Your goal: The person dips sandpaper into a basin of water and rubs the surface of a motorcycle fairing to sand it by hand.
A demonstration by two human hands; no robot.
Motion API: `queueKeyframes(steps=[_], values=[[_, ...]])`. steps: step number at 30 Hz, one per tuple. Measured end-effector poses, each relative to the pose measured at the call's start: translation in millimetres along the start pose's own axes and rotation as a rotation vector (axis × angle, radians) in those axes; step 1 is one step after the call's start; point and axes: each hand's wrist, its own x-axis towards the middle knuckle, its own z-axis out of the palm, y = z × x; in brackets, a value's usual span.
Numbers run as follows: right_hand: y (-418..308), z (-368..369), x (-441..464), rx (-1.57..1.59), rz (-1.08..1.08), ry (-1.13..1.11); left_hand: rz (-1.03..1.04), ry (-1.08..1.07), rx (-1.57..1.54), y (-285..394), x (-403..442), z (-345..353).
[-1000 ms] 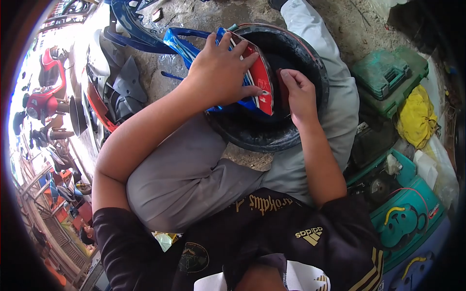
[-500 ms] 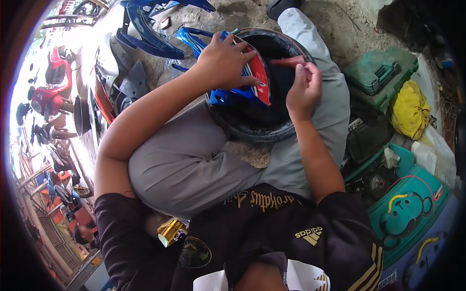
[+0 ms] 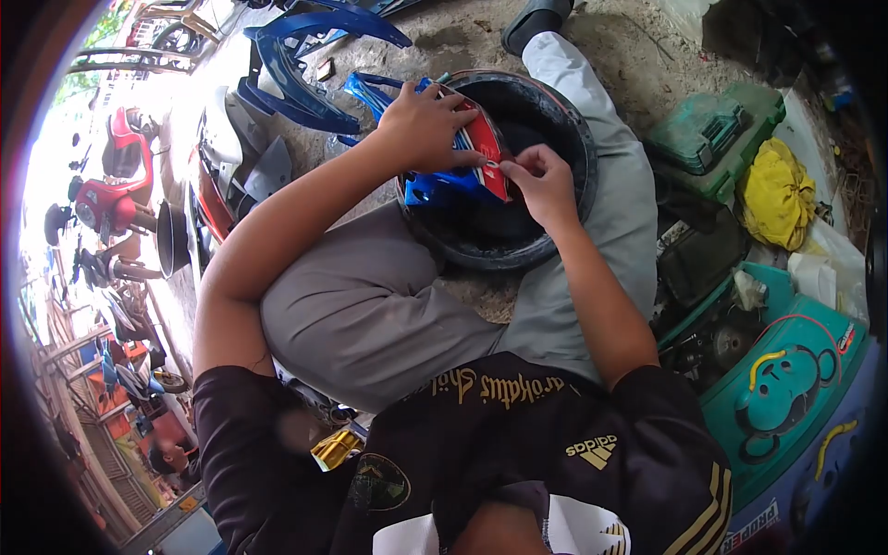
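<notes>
My left hand (image 3: 427,129) lies over a glossy blue motorcycle body panel (image 3: 430,190), its fingers curled over the upper edge and its thumb pressed near the lower right. A red sticker with white marks (image 3: 483,139) covers the panel's right side. At the sticker's right edge, close to my left thumb, the thumb and forefinger of my right hand (image 3: 544,185) are pinched together on it. Beneath the panel is a round black tub (image 3: 481,259), set between my legs. What lies inside the tub is too dark to make out.
Another blue body panel (image 3: 296,74) lies on the ground ahead, near grey and white panels (image 3: 245,139). On the right are a green tool case (image 3: 712,134), a yellow bag (image 3: 780,194) and a teal box (image 3: 786,388). A red motorcycle (image 3: 120,185) stands at far left.
My right hand has moved left and down, from above the tub's right side to the sticker's edge. The red strip it held is no longer visible. My left hand stays on the panel.
</notes>
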Motion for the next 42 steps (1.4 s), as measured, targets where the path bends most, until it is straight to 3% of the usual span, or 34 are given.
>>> queueKeyframes(steps=[5, 11, 14, 15, 18, 21, 24, 33, 36, 39, 42], values=[[22, 5, 17, 0.198, -0.261, 0.065, -0.007, 0.013, 0.01, 0, -2, 0], [22, 8, 24, 0.167, -0.043, 0.116, 0.004, 0.014, -0.041, -1, -2, -1], [33, 11, 15, -0.052, -0.111, 0.059, 0.009, 0.06, -0.014, -1, -3, 3], [20, 16, 1, 0.021, -0.12, 0.079, 0.006, 0.055, -0.008, -1, -4, 3], [39, 17, 2, -0.288, -0.349, 0.243, 0.003, 0.043, 0.002, 1, -5, 0], [30, 9, 12, -0.157, -0.252, 0.094, 0.003, 0.062, 0.0, 2, -5, 2], [25, 8, 21, 0.012, -0.214, 0.083, -0.001, 0.088, -0.02, 2, -5, 3], [20, 12, 14, -0.084, -0.179, 0.058, -0.004, 0.176, -0.086, 1, -7, 9], [11, 12, 10, -0.015, 0.009, 0.045, -0.003, 0.177, -0.097, 1, -6, 8], [8, 13, 8, -0.101, -0.171, 0.045, -0.002, 0.173, -0.096, 1, -6, 8], [-10, 9, 0, -0.384, -0.348, 0.04, -0.01, 0.159, -0.099, 2, -5, 7]])
